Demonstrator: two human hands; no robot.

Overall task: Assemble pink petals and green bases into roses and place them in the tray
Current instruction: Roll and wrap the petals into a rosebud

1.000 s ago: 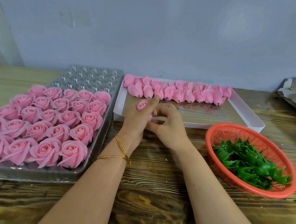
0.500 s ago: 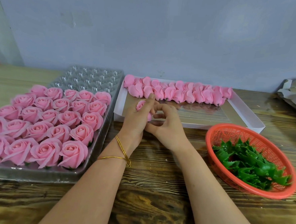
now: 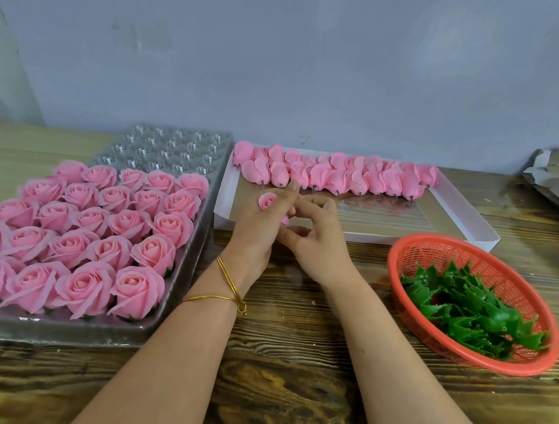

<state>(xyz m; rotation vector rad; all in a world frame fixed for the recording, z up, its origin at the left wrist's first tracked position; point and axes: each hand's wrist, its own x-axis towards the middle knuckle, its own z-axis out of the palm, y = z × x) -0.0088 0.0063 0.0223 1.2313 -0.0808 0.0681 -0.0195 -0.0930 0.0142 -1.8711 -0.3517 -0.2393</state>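
Snugly, rosebud [image 3: 267, 200] sits within left hand [image 3: 257, 225]

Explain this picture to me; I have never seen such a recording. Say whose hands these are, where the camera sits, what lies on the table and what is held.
No machine here: a person works with bare hands, and the single camera sits on their head, looking forward and down. On the wooden table, at left, a clear tray holds finished pink roses, with empty cups at its far end. Behind the hands, a white box holds a row of pink petal buds. At right, a red basket holds green bases. The left hand, with gold bracelets at its wrist, grips one pink bud. The right hand curls its fingers in against that bud; whether it pinches it is hidden.
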